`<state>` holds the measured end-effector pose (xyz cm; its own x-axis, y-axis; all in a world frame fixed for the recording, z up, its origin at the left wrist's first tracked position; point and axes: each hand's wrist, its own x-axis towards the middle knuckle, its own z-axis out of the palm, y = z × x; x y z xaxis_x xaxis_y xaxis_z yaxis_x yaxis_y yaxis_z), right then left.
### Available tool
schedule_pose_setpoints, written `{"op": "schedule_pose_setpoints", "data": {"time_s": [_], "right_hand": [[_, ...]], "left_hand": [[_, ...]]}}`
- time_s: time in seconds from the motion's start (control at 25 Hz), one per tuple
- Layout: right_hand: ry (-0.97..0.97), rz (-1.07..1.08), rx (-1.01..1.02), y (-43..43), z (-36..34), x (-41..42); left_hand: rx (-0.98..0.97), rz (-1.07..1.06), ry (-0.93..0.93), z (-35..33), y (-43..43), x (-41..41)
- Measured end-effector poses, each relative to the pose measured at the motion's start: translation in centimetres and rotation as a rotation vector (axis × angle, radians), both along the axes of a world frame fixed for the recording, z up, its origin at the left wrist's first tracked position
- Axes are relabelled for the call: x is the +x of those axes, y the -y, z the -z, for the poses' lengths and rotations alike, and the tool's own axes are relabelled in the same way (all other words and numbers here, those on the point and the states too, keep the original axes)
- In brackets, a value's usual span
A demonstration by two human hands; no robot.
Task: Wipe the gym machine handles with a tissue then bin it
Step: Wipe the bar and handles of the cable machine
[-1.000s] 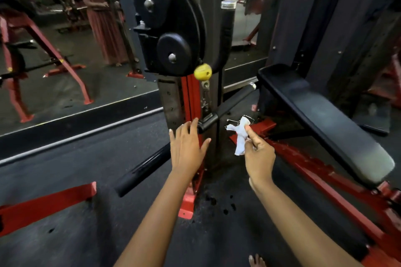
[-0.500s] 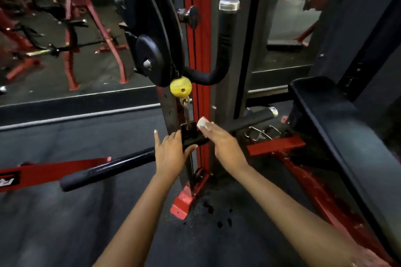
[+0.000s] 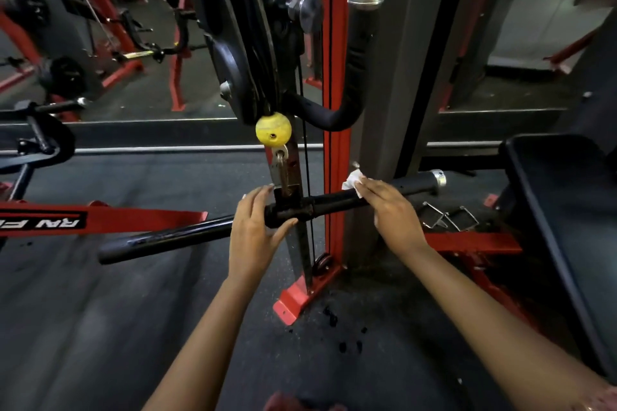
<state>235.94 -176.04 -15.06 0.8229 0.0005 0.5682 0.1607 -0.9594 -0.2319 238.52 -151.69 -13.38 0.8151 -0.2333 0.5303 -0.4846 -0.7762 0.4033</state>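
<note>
Sliding the tissue point(image 3: 353, 181) outward along the handle bar point(image 3: 330, 202)

The right hand point(image 3: 390, 210) has left the centre clamp for the chrome-capped end, its grip flat, fingers pressing the tissue onto the bar, so wiping looks underway on 1 half. The left hand point(image 3: 255, 227), grip open, steadies the middle. The right thumb and most of the tissue are hidden, and no bin shows.

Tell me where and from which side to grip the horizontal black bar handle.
Grip the bar handle on its bare left stretch, fingers over from above, probably. It is round and near-level; the right hand presses the tissue on its right half, and the cable bracket blocks the middle.
</note>
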Motion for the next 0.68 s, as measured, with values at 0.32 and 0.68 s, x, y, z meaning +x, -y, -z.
{"op": "schedule_pose_setpoints", "data": {"time_s": [0.32, 0.68], "right_hand": [[-0.079, -0.056, 0.072, 1.0, 0.0, 0.1], [0.044, -0.135, -0.001, -1.8, 0.9, -0.3]], "left_hand": [[0.447, 0.231, 0.396, -1.4, 8.2, -0.2], [0.771, 0.114, 0.453, -0.2, 7.4, 2.0]]}}
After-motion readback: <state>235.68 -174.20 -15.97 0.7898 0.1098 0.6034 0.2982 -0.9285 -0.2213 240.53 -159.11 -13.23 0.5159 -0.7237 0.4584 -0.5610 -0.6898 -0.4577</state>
